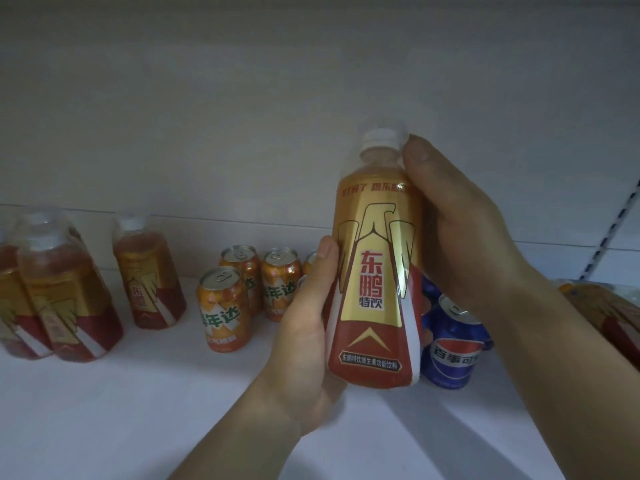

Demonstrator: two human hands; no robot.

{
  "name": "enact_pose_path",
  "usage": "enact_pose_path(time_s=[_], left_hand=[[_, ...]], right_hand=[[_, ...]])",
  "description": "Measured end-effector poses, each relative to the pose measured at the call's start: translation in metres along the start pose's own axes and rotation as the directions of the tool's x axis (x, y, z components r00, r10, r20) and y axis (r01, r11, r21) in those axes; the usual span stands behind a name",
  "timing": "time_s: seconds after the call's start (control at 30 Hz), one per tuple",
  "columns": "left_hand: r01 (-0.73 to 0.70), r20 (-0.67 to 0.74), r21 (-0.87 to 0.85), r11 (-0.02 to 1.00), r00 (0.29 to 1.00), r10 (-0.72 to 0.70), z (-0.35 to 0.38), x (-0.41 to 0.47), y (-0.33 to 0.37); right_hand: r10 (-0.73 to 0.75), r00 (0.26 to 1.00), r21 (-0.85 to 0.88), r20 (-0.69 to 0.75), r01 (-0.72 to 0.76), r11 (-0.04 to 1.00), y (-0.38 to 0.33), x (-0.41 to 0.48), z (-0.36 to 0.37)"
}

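Bottle (375, 271): energy drink with a gold and red label, held upright in the air above the near-right part of the shelf, label facing the camera, white cap (379, 138) on.
Left hand (304, 341): clamped round the lower body, thumb on the label front.
Right hand (460, 230): clamped round the shoulder, thumb beside the neck.
Shelf (138, 410): white board, bare in the near left.
Blue cans (453, 344): just behind the held bottle, partly hidden.
Orange cans (225, 310): cluster at middle depth, left of the bottle.
Matching bottles (69, 299): group at the far left, upright.
Step (judged): bottle lifted, label being checked, not yet placed.
Next (judged): carry it left, clear of the can tops, and set it down upright beside the matching bottles, label outward.
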State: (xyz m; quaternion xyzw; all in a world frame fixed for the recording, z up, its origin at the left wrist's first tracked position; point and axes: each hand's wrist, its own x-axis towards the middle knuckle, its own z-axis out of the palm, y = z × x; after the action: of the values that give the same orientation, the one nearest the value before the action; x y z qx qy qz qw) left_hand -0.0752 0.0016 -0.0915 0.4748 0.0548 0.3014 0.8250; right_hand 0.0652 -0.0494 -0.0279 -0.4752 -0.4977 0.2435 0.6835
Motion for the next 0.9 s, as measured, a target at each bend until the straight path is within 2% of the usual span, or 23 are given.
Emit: enact_pose_path(time_s=[0.3,0.43,0.53,0.67,0.77,0.83,0.9], left_hand=[[0.086,0.045,0.052,0.995,0.995,-0.088,0.003,-0.003,0.005],[0.259,0.231,-0.091,0.961,0.945,-0.233,-0.004,-0.003,0.007],[0.358,0.323,-0.189,0.915,0.902,-0.286,-0.005,-0.005,0.005],[0.289,0.25,-0.294,0.911,0.943,-0.218,-0.009,-0.004,0.008],[0.178,0.094,-0.078,0.981,0.981,-0.171,-0.019,0.004,0.006],[0.148,0.078,0.004,0.989,0.986,-0.148,-0.024,0.007,0.003],[0.129,0.089,0.007,0.992,0.988,-0.129,-0.025,0.006,0.004]], right_hand=[[-0.069,0.982,-0.005,-0.178,0.069,0.998,-0.001,-0.002,0.006],[-0.059,0.975,-0.184,-0.213,0.019,0.983,-0.004,-0.002,0.006],[-0.017,0.974,-0.219,-0.226,-0.034,0.975,-0.004,-0.002,0.0],[0.086,0.99,-0.153,-0.114,-0.103,0.983,-0.004,-0.003,-0.001],[0.087,0.994,-0.167,-0.066,-0.097,0.981,-0.004,-0.004,0.002],[0.089,0.992,-0.176,-0.091,-0.104,0.979,-0.003,-0.003,0.004],[0.109,0.987,-0.187,-0.12,-0.131,0.974,-0.003,-0.003,0.006]])
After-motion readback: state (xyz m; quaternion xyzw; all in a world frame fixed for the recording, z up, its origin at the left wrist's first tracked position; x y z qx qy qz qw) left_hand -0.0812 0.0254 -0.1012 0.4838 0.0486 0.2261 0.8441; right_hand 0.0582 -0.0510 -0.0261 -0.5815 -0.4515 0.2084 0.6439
